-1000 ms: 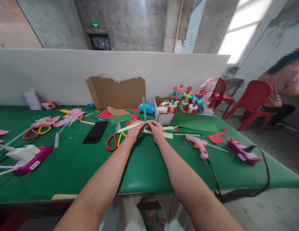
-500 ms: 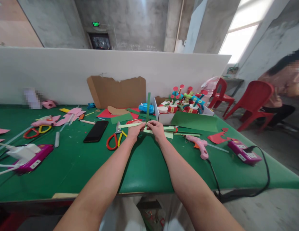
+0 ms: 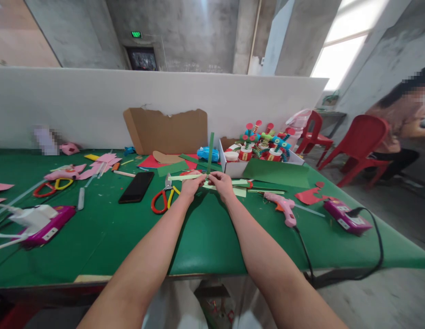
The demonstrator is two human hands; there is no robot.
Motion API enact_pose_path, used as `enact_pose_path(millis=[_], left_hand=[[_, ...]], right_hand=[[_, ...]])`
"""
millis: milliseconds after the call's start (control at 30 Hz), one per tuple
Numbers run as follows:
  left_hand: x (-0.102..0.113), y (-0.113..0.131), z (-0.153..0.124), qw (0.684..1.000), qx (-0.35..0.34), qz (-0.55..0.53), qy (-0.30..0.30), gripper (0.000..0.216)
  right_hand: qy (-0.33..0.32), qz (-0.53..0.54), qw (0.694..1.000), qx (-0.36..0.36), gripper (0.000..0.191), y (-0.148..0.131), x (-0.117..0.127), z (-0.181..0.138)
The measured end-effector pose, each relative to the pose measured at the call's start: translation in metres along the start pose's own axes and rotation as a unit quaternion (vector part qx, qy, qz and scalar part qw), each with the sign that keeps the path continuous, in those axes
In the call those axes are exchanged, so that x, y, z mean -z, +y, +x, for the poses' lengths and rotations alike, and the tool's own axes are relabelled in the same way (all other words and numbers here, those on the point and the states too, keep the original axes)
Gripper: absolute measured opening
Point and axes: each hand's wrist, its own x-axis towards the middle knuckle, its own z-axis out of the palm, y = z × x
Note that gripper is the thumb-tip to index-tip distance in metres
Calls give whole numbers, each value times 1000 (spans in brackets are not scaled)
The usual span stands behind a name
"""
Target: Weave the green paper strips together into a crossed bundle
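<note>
A: What starts off the counter (image 3: 205,249) on the left?

B: A purple power strip (image 3: 61,225) with a white plug (image 3: 36,218) in it. Behind it lie scissors (image 3: 56,185) and pink paper scraps (image 3: 103,164).

A: And next along?

B: A black phone (image 3: 136,187) lying flat, then shears (image 3: 168,183) with red and yellow handles, just beside the left hand (image 3: 192,185).

A: What is that hand doing?

B: Its fingertips pinch a pale green strip (image 3: 180,178), which sticks out to the left. A dark green strip (image 3: 211,153) stands upright between the two hands.

A: And the right hand (image 3: 222,183)?

B: Close beside the left one, thumb and finger pinching at the dark strip's foot; which layer each finger grips is too small to tell.

A: Farther right?

B: A white box (image 3: 233,170) of colourful figures (image 3: 246,153), a green sheet (image 3: 275,172) in front of it, a pink glue gun (image 3: 282,205), red scraps (image 3: 308,196), and a second power strip (image 3: 347,219). Beyond the counter, a person (image 3: 390,121) sits on a red chair (image 3: 361,135).
</note>
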Motion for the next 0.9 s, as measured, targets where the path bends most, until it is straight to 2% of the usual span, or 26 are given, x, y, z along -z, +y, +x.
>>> enact_pose_path(millis=[167, 467, 633, 900], left_hand=[[-1, 1, -2, 1000, -3, 7, 0, 28], [-4, 2, -6, 1000, -1, 17, -18, 29], [-3, 3, -6, 1000, -3, 27, -12, 26], [-3, 3, -6, 1000, 14, 4, -19, 30]], right_hand=[[-17, 9, 1000, -13, 33, -1, -1, -3], [8, -10, 1000, -9, 26, 0, 3, 1], [-13, 4, 999, -35, 28, 0, 3, 0], [-10, -12, 1000, -8, 30, 2, 1, 0]])
